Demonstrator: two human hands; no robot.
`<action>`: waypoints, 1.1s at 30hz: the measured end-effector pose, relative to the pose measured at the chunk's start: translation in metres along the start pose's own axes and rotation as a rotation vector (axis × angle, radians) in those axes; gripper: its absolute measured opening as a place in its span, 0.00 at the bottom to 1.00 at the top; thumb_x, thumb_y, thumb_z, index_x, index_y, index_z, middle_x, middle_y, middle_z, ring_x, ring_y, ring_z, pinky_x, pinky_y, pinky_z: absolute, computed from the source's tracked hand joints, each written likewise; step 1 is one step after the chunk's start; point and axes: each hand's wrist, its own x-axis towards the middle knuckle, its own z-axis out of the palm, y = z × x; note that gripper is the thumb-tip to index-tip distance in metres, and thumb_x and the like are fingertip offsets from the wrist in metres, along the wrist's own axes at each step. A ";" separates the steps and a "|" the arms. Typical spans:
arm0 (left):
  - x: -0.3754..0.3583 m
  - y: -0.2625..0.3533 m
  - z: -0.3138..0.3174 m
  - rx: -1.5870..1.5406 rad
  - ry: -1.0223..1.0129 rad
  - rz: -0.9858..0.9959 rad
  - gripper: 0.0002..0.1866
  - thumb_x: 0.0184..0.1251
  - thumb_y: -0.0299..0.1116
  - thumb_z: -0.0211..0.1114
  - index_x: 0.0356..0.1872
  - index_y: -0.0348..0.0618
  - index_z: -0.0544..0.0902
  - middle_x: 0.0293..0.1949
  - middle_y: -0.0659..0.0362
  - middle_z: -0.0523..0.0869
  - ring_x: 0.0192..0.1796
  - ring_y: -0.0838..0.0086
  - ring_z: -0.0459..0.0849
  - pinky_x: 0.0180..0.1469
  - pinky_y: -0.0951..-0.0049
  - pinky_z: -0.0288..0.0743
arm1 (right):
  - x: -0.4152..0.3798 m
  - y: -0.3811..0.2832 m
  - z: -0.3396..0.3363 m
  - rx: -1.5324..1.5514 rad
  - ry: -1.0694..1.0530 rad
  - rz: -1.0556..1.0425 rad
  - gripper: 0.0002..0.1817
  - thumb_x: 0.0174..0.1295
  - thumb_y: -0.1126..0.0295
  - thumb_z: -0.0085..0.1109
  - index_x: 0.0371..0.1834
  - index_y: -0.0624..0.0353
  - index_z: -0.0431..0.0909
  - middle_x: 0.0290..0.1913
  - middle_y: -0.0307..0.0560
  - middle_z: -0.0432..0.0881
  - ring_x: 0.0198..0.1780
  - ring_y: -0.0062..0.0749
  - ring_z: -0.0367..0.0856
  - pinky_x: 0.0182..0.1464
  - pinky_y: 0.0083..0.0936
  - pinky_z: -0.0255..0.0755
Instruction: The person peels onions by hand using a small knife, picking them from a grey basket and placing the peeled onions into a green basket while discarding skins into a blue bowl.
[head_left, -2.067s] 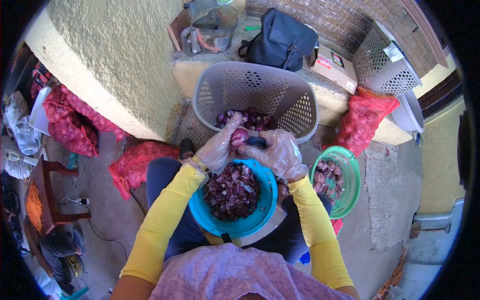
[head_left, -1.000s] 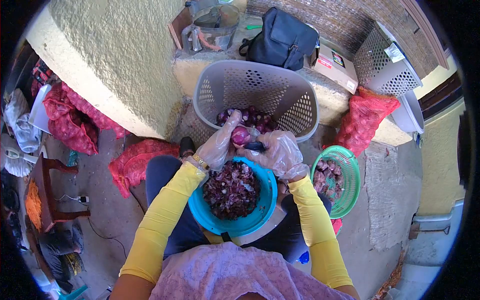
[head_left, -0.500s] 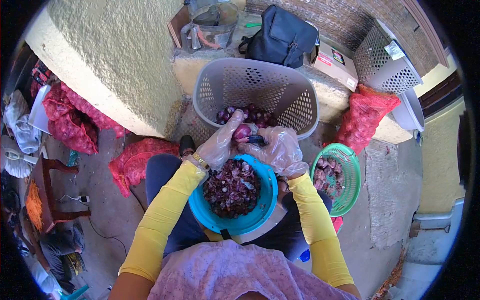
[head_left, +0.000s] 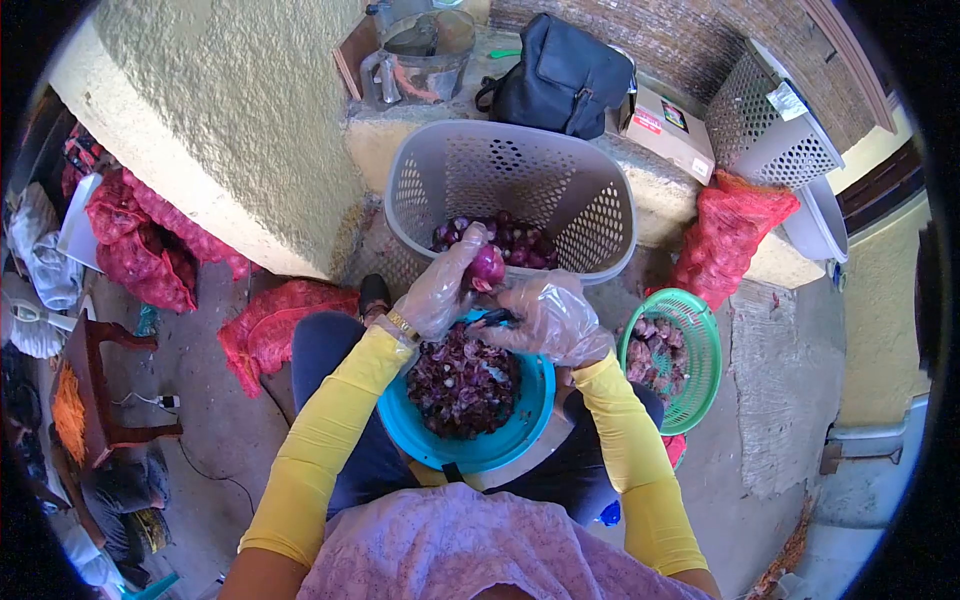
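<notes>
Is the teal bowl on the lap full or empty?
Well filled, not heaped: the teal bowl holds a dark purple pile of onion skins covering its bottom, below the rim.

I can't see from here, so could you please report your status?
Left hand holds red onion. Right hand grips knife over blue bowl. Nothing in the way.

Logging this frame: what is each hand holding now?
Left hand: closed on a red onion.
Right hand: closed on a dark-handled tool.
</notes>
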 end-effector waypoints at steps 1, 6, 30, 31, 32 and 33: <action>0.002 0.000 -0.003 0.000 0.002 0.003 0.26 0.82 0.62 0.58 0.49 0.46 0.81 0.42 0.64 0.85 0.42 0.80 0.82 0.51 0.74 0.80 | 0.001 -0.005 -0.002 -0.018 -0.028 0.016 0.24 0.56 0.43 0.78 0.39 0.53 0.92 0.29 0.54 0.88 0.32 0.55 0.87 0.37 0.45 0.80; -0.009 0.019 0.012 -0.061 -0.087 -0.030 0.33 0.83 0.64 0.55 0.65 0.42 0.80 0.52 0.59 0.87 0.51 0.74 0.86 0.56 0.68 0.84 | -0.002 0.004 -0.009 0.020 0.074 0.120 0.27 0.51 0.43 0.82 0.36 0.56 0.91 0.28 0.54 0.87 0.30 0.53 0.88 0.35 0.42 0.79; -0.003 0.004 -0.005 0.009 -0.135 -0.124 0.34 0.87 0.61 0.48 0.62 0.35 0.81 0.56 0.51 0.88 0.54 0.68 0.88 0.61 0.65 0.85 | 0.004 -0.010 -0.013 0.150 0.211 0.334 0.28 0.55 0.43 0.80 0.39 0.60 0.92 0.31 0.62 0.88 0.35 0.57 0.89 0.41 0.45 0.81; -0.003 0.004 -0.005 0.010 -0.135 -0.123 0.34 0.87 0.61 0.48 0.62 0.35 0.81 0.56 0.51 0.88 0.54 0.68 0.88 0.61 0.65 0.85 | 0.003 -0.008 -0.011 0.152 0.196 0.341 0.27 0.55 0.44 0.80 0.39 0.60 0.92 0.31 0.62 0.88 0.35 0.58 0.89 0.41 0.45 0.81; -0.003 0.005 -0.004 0.017 -0.133 -0.123 0.34 0.87 0.60 0.48 0.63 0.35 0.81 0.57 0.51 0.88 0.55 0.68 0.88 0.62 0.65 0.85 | 0.003 -0.006 -0.008 0.154 0.180 0.347 0.27 0.56 0.44 0.80 0.38 0.61 0.92 0.31 0.62 0.88 0.35 0.58 0.89 0.41 0.45 0.81; -0.003 0.005 -0.004 0.025 -0.130 -0.122 0.33 0.87 0.60 0.48 0.63 0.35 0.80 0.58 0.51 0.87 0.56 0.68 0.88 0.63 0.64 0.85 | 0.002 -0.004 -0.006 0.154 0.180 0.347 0.27 0.56 0.44 0.80 0.38 0.61 0.92 0.31 0.62 0.88 0.35 0.58 0.89 0.41 0.45 0.81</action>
